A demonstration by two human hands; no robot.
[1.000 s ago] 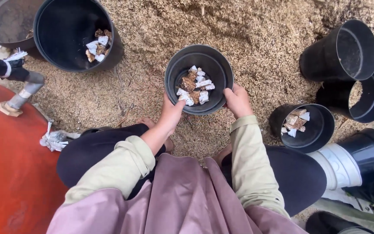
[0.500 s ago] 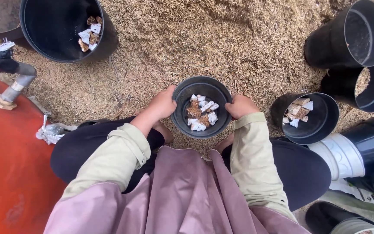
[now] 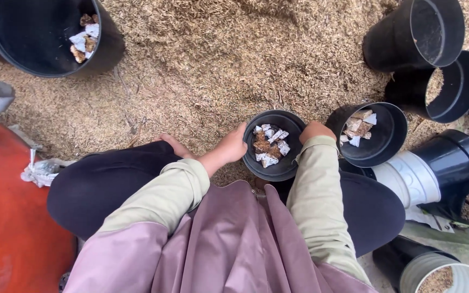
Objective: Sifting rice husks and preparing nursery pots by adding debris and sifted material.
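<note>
A small black plastic pot point(image 3: 280, 167) with white and brown chunks point(image 3: 270, 145) in its bottom sits close to my body, between my knees. My left hand point(image 3: 229, 147) grips its left rim and my right hand point(image 3: 315, 130) grips its right rim. Under and around the pot lies a ground of pale sawdust-like husk point(image 3: 234, 70). My sleeves are pale green and a mauve apron covers my lap.
A second black pot with similar chunks point(image 3: 373, 133) stands right of the held one. Two empty black pots point(image 3: 416, 35) point(image 3: 451, 89) lie at upper right, stacked pots point(image 3: 451, 163) at right. A large black tub point(image 3: 44, 38) is upper left, an orange surface point(image 3: 6, 217) at left.
Both hands have drawn the pot with chunks toward my body across the husk. The camera view has moved closer and shifted with it.
</note>
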